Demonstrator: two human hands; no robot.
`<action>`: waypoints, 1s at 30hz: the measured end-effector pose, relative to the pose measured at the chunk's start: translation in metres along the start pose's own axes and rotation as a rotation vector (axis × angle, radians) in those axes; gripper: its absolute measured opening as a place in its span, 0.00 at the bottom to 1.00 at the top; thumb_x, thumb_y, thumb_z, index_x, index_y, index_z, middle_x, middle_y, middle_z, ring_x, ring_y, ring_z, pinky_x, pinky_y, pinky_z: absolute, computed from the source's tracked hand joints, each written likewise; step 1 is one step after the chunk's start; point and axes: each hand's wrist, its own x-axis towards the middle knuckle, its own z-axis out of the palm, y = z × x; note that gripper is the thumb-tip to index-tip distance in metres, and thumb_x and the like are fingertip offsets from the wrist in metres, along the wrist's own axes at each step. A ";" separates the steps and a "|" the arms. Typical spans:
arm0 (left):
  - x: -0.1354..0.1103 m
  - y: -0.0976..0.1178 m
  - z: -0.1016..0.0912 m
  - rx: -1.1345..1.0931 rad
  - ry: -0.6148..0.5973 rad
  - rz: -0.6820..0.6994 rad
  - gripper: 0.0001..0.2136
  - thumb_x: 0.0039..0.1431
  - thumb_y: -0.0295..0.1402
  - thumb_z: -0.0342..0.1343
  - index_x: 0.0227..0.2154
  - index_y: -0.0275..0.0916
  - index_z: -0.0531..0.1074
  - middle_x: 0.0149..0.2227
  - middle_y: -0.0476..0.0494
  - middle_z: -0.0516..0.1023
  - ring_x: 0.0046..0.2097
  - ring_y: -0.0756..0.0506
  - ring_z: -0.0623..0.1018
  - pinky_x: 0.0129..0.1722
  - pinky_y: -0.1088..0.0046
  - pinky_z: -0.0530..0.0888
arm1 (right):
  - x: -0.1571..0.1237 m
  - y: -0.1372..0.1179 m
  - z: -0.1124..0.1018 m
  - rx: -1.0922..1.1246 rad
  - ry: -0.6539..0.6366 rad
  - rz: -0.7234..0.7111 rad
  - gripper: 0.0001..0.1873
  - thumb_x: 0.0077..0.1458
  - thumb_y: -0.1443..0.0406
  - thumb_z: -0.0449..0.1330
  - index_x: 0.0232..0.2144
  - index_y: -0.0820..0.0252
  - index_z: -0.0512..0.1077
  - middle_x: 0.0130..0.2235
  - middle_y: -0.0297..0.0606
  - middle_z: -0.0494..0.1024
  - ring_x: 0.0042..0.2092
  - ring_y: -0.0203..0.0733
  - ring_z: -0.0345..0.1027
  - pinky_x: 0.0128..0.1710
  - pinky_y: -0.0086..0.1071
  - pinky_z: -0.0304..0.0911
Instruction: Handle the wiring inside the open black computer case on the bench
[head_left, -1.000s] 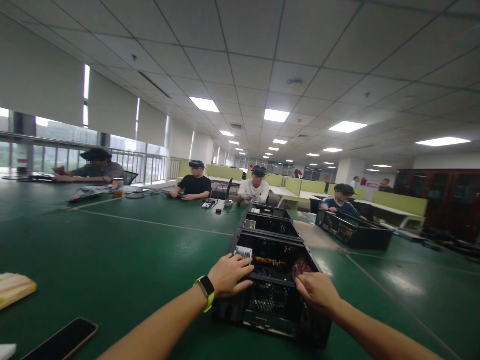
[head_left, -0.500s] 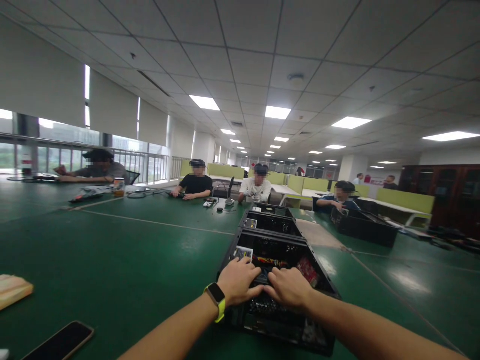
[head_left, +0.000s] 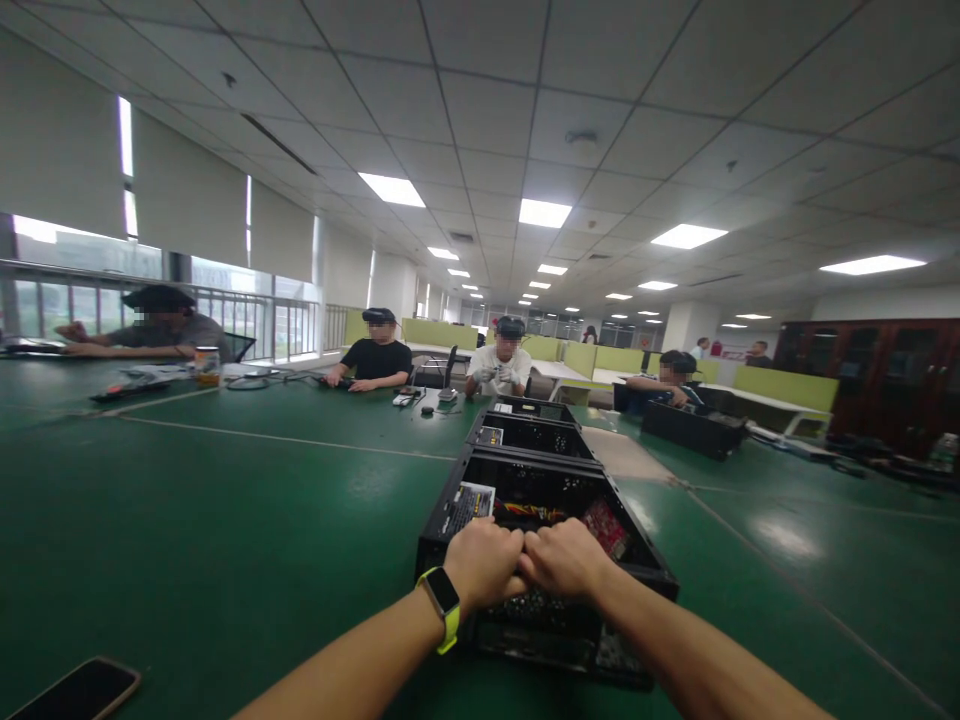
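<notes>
An open black computer case (head_left: 450,505) lies on the green table (head_left: 225,520) in front of me, with coloured cables and a red board inside. My left hand (head_left: 484,563), with a yellow-strapped watch on the wrist, and my right hand (head_left: 564,560) sit side by side on the case's near top edge. Both have their fingers curled over that edge and the two hands touch each other.
Two more open black cases (head_left: 529,435) stand in a row behind mine. A dark phone (head_left: 75,690) lies at the near left. Several people sit along the far side of the table, one beside another black case (head_left: 694,430).
My right hand moved left along the case's near edge until it met my left hand. The view shifted a little to the right, and the wooden block at left dropped out of sight.
</notes>
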 end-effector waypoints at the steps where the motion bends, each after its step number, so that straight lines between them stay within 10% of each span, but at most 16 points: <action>1: 0.000 0.000 0.001 0.003 0.006 -0.004 0.12 0.49 0.41 0.57 0.29 0.37 0.70 0.30 0.39 0.79 0.34 0.38 0.78 0.42 0.61 0.73 | 0.000 0.000 0.000 -0.003 0.000 0.002 0.20 0.61 0.55 0.43 0.32 0.59 0.70 0.31 0.43 0.80 0.31 0.50 0.75 0.29 0.36 0.66; 30: 0.004 -0.005 0.004 0.053 -0.014 0.002 0.09 0.54 0.37 0.54 0.30 0.37 0.69 0.31 0.37 0.79 0.34 0.38 0.79 0.34 0.61 0.75 | -0.002 0.001 0.000 0.021 0.047 0.034 0.22 0.60 0.54 0.45 0.30 0.59 0.73 0.31 0.42 0.80 0.32 0.48 0.75 0.29 0.33 0.61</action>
